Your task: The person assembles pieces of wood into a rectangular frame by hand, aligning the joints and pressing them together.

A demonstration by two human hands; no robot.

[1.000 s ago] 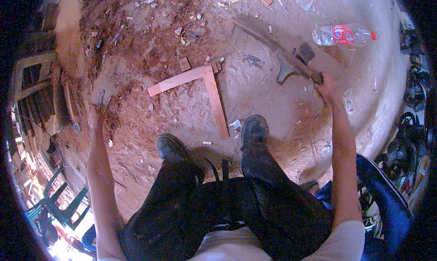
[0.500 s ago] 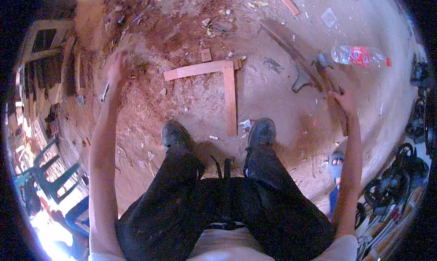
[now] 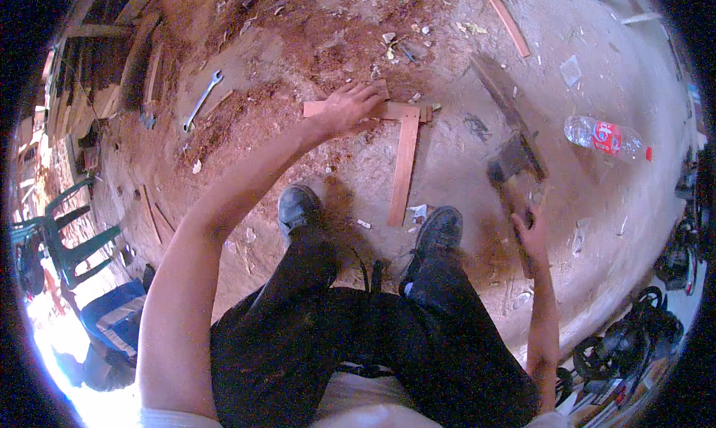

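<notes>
On the ground in front of my feet lies an L-shaped piece of two joined reddish wooden strips [image 3: 403, 167]. My left hand [image 3: 349, 108] rests palm down across its upper strip, fingers stretched out. A small wood block [image 3: 380, 86] shows just beyond my fingertips. My right hand [image 3: 531, 238] is closed round the handle of a wooden-handled tool with a broad dark head [image 3: 513, 159]; the head is blurred, so its exact kind is unclear. Behind that head runs a long dark plank [image 3: 498, 88] on the ground.
A combination wrench [image 3: 201, 103] lies at the left. To the right is a clear plastic bottle [image 3: 608, 138] with a red label. Another wooden strip [image 3: 503, 19] lies far ahead. A green plastic chair [image 3: 82, 238] stands left; dark machine parts [image 3: 634, 331] are at the lower right.
My left hand has moved right from beside the wrench onto the wooden piece. My right hand has lifted the wooden-handled tool and drawn it nearer. The view has shifted slightly.
</notes>
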